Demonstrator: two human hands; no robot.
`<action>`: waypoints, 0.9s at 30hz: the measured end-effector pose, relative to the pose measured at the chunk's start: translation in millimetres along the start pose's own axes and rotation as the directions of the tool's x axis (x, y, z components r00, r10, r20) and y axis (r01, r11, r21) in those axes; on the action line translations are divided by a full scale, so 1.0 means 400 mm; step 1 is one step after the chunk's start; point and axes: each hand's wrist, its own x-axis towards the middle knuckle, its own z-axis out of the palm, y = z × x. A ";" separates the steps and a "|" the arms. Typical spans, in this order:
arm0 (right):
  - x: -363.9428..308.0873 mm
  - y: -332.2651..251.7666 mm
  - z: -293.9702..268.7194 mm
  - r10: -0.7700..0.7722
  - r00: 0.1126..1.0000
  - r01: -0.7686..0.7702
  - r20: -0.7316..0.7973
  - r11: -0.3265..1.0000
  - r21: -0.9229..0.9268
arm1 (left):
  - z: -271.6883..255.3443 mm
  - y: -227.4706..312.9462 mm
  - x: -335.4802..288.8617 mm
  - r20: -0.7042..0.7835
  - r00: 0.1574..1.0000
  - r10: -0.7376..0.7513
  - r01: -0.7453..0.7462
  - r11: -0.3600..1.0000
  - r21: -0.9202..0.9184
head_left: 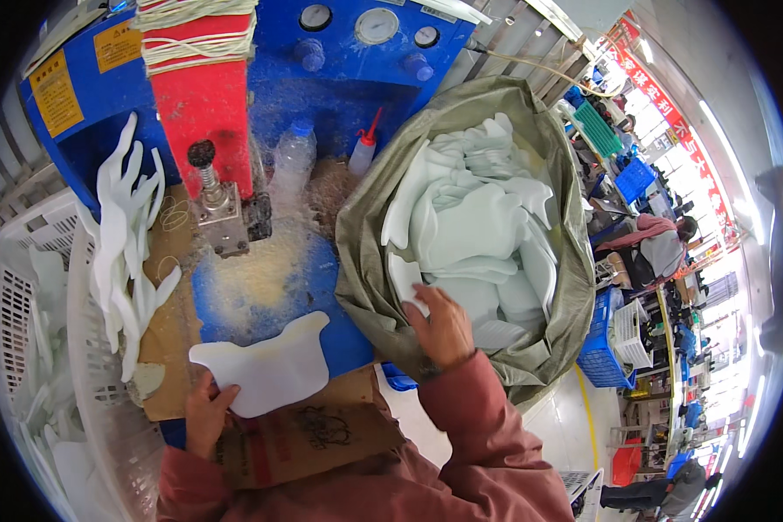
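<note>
A flat white moulded piece with a wavy outline lies over the front edge of the machine's blue bed. My left hand pinches its lower left corner, thumb on top. On the right, my right hand reaches over the rim of an olive woven sack. Its fingers close on the edge of a similar white piece at the sack's near left side; the fingertips are partly hidden. Several more such pieces are piled in the sack. A metal machine head stands above the dusty bed.
Left of the bed, several wavy white strips hang by a white plastic basket holding more pieces. A blue machine housing with gauges, a clear bottle and a red-tipped bottle are behind. Crates and co-workers stand right.
</note>
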 end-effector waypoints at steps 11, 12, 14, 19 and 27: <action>0.048 0.138 0.090 -0.020 0.999 0.021 -0.041 0.999 0.027 | -0.130 0.028 -0.094 -0.247 0.933 0.261 -0.145 0.902 0.408; 0.042 0.119 0.055 -0.062 0.997 0.065 -0.044 0.995 0.071 | -0.161 0.041 -0.091 -0.277 0.857 0.434 -0.250 0.821 0.513; 0.029 0.066 0.025 -0.002 1.000 0.000 0.011 0.991 0.131 | -0.239 0.059 -0.067 -0.368 0.797 0.479 -0.250 0.816 0.521; 0.010 -0.030 0.024 -0.056 0.994 0.032 0.095 0.970 0.241 | -0.320 0.096 0.041 -0.465 0.717 0.520 -0.018 0.680 0.733; -0.007 -0.071 0.033 -0.029 0.979 -0.039 0.204 0.946 0.321 | -0.363 0.254 0.183 -0.409 0.477 0.778 -0.181 0.542 0.820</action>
